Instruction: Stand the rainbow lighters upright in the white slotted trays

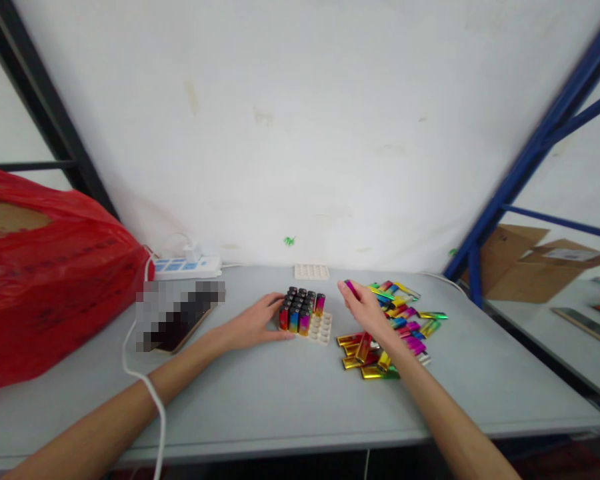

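Several shiny, multicoloured lighters (294, 319) with black tops stand upright in a white tray (321, 330) with round sockets. They fill its left part, and bare sockets show at the front right. My left hand (255, 323) grips the tray's left side, its thumb along the front edge and its fingers partly hidden behind the lighters. To the right of the tray, my right hand (363, 307) is raised a little above the table, closed on a purple lighter (351, 287). Beneath and beside that hand lies a loose pile of metallic lighters (365, 347) in gold, red, green, blue and pink.
Against the wall lies a second white tray (311, 271). At left are a phone (185, 327), a power strip (187, 267), a white cable (153, 390) and a red bag (55, 287). Blue frame posts (520, 157) and a cardboard box (535, 263) stand at right.
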`<action>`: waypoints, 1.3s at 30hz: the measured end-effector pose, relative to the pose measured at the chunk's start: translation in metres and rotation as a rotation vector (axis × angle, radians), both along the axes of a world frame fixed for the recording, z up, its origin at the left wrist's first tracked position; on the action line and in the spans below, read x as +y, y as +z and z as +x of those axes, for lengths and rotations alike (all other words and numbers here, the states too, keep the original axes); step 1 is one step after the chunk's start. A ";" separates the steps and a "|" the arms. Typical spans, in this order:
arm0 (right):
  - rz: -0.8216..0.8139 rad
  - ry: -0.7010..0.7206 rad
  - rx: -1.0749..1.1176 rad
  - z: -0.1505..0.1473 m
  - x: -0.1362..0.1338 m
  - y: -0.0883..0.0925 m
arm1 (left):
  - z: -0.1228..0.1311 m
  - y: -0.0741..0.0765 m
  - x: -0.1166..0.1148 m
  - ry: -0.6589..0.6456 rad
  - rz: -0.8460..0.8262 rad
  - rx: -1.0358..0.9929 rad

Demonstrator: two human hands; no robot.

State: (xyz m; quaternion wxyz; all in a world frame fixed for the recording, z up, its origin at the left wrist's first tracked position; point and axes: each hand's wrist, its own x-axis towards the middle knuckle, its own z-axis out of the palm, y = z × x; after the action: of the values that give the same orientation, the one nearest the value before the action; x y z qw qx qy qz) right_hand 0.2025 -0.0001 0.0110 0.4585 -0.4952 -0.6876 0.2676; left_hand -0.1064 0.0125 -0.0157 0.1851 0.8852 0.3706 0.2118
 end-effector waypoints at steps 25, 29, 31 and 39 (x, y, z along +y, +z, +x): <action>0.163 -0.113 -0.255 -0.006 -0.004 0.001 | 0.001 0.002 -0.001 0.004 0.006 0.001; 0.177 -0.120 -0.257 -0.005 -0.006 0.003 | 0.000 0.001 0.000 0.004 0.000 -0.001; 0.168 -0.107 -0.265 -0.004 -0.007 0.004 | 0.000 0.000 0.000 0.009 -0.008 0.008; 0.287 0.075 -0.474 0.001 -0.007 0.002 | -0.001 0.000 0.000 -0.006 -0.002 0.001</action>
State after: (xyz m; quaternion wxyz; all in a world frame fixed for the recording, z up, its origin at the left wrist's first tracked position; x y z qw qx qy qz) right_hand 0.2038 -0.0074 0.0133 0.3399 -0.4483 -0.8245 0.0610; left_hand -0.1070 0.0121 -0.0157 0.1864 0.8862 0.3683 0.2104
